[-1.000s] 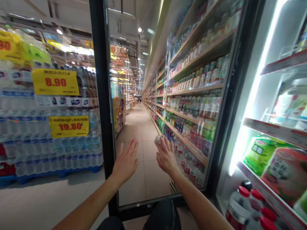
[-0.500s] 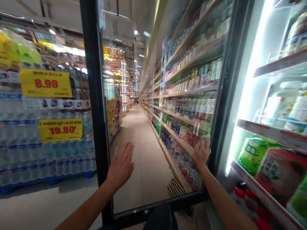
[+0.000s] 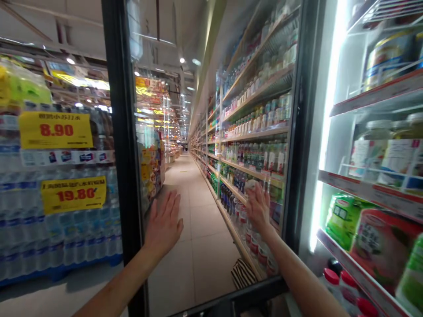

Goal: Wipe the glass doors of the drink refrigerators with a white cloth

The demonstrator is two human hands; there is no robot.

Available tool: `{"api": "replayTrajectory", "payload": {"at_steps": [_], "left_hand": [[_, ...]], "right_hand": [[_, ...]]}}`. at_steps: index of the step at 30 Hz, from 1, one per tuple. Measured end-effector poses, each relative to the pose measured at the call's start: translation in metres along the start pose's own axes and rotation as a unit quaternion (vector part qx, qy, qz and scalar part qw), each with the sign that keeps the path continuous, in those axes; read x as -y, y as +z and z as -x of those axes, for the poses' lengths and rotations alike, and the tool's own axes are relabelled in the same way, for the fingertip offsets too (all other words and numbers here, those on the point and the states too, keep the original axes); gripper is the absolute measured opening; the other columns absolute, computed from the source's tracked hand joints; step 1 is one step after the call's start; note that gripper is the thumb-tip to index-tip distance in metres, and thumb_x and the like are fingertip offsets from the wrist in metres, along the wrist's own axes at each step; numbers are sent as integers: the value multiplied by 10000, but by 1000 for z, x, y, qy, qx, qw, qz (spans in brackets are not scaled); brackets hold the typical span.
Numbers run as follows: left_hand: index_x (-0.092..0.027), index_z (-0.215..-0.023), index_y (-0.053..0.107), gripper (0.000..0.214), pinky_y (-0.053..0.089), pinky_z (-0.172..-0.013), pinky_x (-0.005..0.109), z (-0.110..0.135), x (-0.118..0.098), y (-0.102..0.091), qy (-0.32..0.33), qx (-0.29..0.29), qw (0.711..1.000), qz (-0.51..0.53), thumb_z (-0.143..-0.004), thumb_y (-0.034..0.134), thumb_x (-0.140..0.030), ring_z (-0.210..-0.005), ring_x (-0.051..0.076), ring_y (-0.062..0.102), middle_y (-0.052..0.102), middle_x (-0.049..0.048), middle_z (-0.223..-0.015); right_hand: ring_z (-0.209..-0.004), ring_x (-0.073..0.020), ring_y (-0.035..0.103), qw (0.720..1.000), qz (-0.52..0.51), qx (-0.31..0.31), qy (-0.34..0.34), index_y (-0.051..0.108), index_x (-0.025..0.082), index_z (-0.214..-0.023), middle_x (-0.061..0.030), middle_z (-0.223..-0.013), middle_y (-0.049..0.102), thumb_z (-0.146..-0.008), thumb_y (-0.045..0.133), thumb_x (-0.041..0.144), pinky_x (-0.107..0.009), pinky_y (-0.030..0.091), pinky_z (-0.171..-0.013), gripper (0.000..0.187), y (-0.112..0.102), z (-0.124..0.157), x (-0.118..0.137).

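A glass cooler door [image 3: 116,110] with a black frame stands open in front of me. My left hand [image 3: 163,224] rests against the left part of the pane, fingers stretched out and nothing in them. On the right side of the glass, my right hand [image 3: 258,204] presses a small pale cloth [image 3: 251,184] to the surface. Its fingers lie over the cloth, which is mostly hidden beneath them. Drink shelves and a tiled aisle show in the pane behind both hands.
To the right is the lit cooler, with a green pouch [image 3: 343,220], a red pouch [image 3: 383,246] and red-capped bottles [image 3: 331,277] on its shelves. Stacked water bottles [image 3: 66,251] with yellow price signs [image 3: 55,130] stand at the left. A striped bag [image 3: 243,274] shows low in the glass.
My right hand has slid left across the glass with the cloth, away from the right frame. The left hand stays at the pane. My view has shifted slightly.
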State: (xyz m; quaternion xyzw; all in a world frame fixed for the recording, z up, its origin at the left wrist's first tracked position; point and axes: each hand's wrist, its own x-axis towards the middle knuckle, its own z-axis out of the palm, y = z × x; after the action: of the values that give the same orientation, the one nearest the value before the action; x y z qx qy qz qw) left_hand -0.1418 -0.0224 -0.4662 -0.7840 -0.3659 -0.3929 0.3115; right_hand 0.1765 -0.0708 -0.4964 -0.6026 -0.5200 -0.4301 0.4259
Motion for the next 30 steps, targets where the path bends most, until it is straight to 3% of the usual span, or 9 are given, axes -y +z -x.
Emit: {"api": "replayTrajectory", "payload": {"at_steps": [4,8,11,16,18,20,22,25,30], "left_hand": [[-92,-1313,424,574,91,-1129,464,1,7,1,9,-9,1000,-4,-764,417,-260,-1332,240,319,353,126,-1429],[-97,-1303,440,568,82,-1131,457,2,7,3,7,-23,1000,-2,-759,422,-259,-1324,239,333,376,117,-1416],[-94,-1290,457,558,75,-1133,447,1,7,4,11,-33,999,0,-761,421,-268,-1318,237,343,379,112,-1413],[-92,-1281,466,548,91,-1128,446,1,9,2,17,-39,999,-4,-766,410,-268,-1308,235,357,382,112,-1410],[-94,-1278,469,540,95,-1128,440,1,10,0,21,-41,999,-6,-769,406,-264,-1299,228,371,401,107,-1400],[-100,-1277,471,533,94,-1130,427,0,11,-3,24,-44,999,-5,-773,399,-259,-1282,214,396,423,96,-1388],[-105,-1271,478,525,93,-1131,417,-4,13,-8,24,-48,999,-3,-776,393,-259,-1266,205,416,437,88,-1379],[-83,-1279,467,551,108,-1129,423,-15,21,-16,0,-54,999,-10,-769,403,-280,-1291,220,382,410,96,-1397],[-58,-1314,419,603,148,-1117,448,-29,37,-24,-35,-49,998,-38,-756,410,-285,-1327,244,324,334,118,-1439]], "right_hand": [[-1273,-306,374,966,9,-51,253,483,151,-1297,-176,-1419,346,-862,297,291,-562,305,-987,494,-8,-28,-67],[-1281,-332,347,942,-8,-101,319,453,99,-1317,-217,-1401,346,-839,307,296,-550,333,-963,537,-6,-52,-66],[-1331,-324,262,966,1,-114,231,439,129,-1329,-188,-1439,302,-840,342,306,-556,284,-998,528,5,-55,-13],[-1389,-265,142,995,-38,-30,-89,462,179,-1309,-108,-1471,289,-836,405,234,-494,160,-1091,480,14,-35,86],[-1388,-235,159,977,-55,9,-205,486,217,-1285,-68,-1452,340,-829,423,214,-474,102,-1113,461,11,-31,97],[-1375,-214,205,970,-52,18,-237,512,253,-1257,-48,-1430,382,-831,426,198,-465,72,-1120,438,7,-33,85],[-1365,-221,237,985,-26,2,-173,519,261,-1254,-66,-1433,376,-842,412,190,-477,94,-1112,431,2,-43,58],[-1354,-248,261,1000,19,-18,4,471,235,-1306,-112,-1458,317,-869,355,218,-509,175,-1082,453,-9,-66,7],[-1331,-309,286,951,-15,-40,305,381,153,-1370,-182,-1464,265,-880,246,316,-570,278,-1002,534,-24,-102,-43]]}}
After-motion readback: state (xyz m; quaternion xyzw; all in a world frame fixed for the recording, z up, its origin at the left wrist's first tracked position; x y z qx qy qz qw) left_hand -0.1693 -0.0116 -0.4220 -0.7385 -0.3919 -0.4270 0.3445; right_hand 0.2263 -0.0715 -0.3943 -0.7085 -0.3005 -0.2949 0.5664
